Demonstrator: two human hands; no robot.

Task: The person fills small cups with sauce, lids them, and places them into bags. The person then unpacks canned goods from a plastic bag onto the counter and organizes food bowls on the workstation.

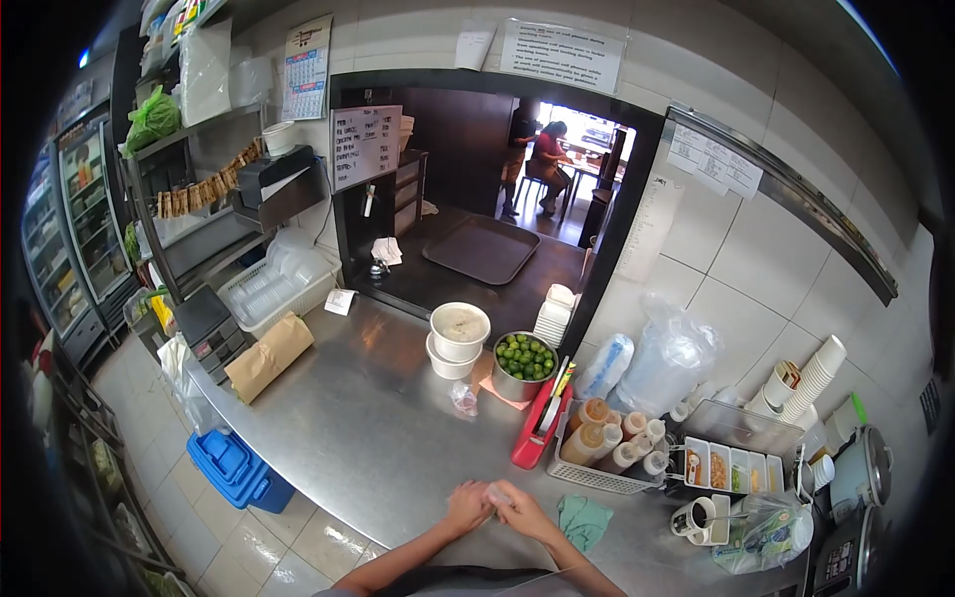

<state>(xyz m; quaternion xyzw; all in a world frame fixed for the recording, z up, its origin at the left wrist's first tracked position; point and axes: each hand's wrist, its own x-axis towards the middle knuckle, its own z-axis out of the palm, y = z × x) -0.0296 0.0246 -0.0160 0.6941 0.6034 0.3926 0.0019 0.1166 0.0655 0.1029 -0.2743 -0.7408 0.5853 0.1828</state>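
Note:
My left hand and my right hand meet over the near edge of the steel counter. Their fingers are closed and pressed together around something small and pale, too small to name. A green cloth lies just right of my right hand. Ahead of the hands stands a red tape dispenser. Farther off, a small clear plastic bag sits before two stacked white tubs, the upper one with a pale filling. Beside them is a metal pot of green limes.
Sauce bottles fill a basket on the right, near a topping tray and a cup with a handle. A brown paper bag lies left. Beyond the pass window are a dark tray and people. A blue bin stands on the floor.

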